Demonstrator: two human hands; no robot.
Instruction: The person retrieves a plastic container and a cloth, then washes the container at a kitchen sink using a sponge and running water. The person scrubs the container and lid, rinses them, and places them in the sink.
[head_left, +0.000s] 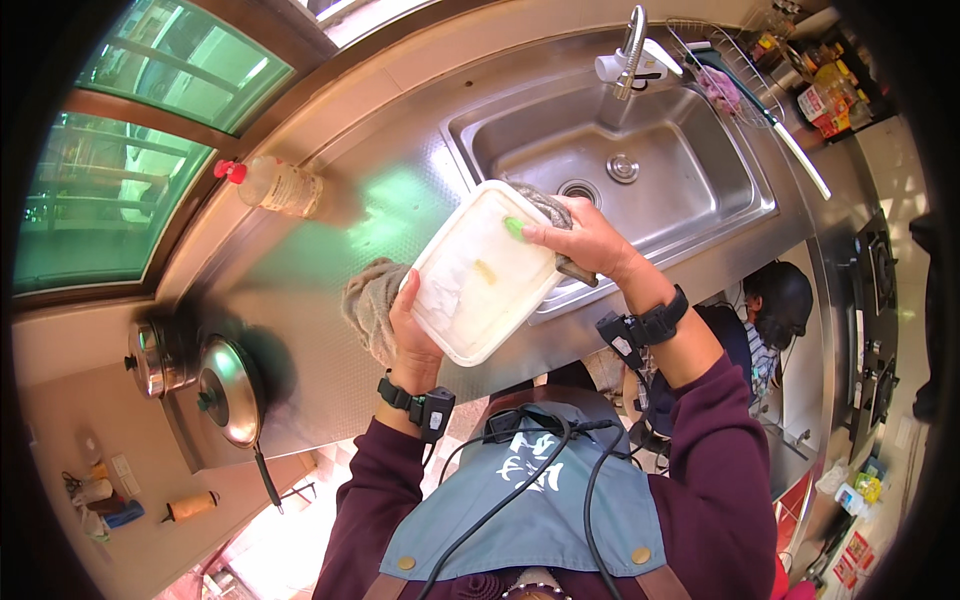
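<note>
Both my hands hold a white rectangular plastic container (469, 300) tilted above the steel counter, close to the sink. My left hand (416, 337) grips its near left side, and a grey-brown cloth (371, 307) bunches beside those fingers. At the opposite side, my right hand (589, 236) has its thumb on the container's pale face, next to a small bright green spot (514, 227). Another piece of grey cloth (541, 204) shows behind the container by my right fingers. Whether the two cloth parts join is hidden. A yellowish stain marks the middle of the face.
The steel sink (510, 142) has a faucet (630, 67) at its back. A red-capped bottle (281, 186) stands by the window. A lidded pan (229, 390) and a pot (150, 358) sit left. At right, a person (776, 300) crouches by the under-counter cabinet, near the gas stove (877, 315).
</note>
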